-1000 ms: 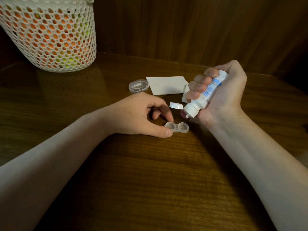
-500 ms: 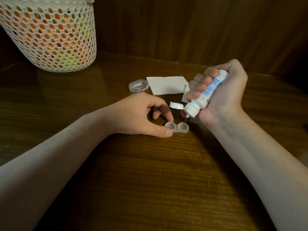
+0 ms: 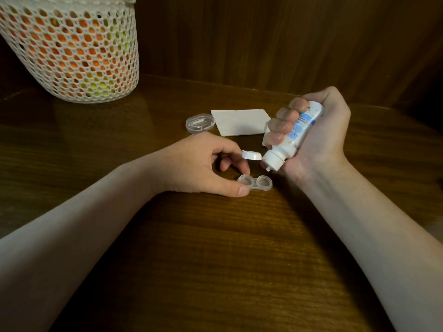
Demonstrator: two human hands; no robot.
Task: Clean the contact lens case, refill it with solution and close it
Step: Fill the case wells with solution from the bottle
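almost nothing has shifted over the last second: my right hand (image 3: 314, 135) still grips the solution bottle (image 3: 291, 137) tipped down, flip cap (image 3: 251, 155) open, nozzle just above the right well of the contact lens case (image 3: 255, 182). i take that as the refill step under way, though i cannot tell whether liquid is falling. my left hand (image 3: 203, 166) rests on the worktop (image 3: 215, 259), thumb and a fingertip pinching the case's left end. the case lid (image 3: 200, 122) lies apart beside the tissue (image 3: 242, 122).

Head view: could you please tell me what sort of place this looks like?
Probably a home: a dark wooden table against wood panelling, with a white mesh basket at the back.
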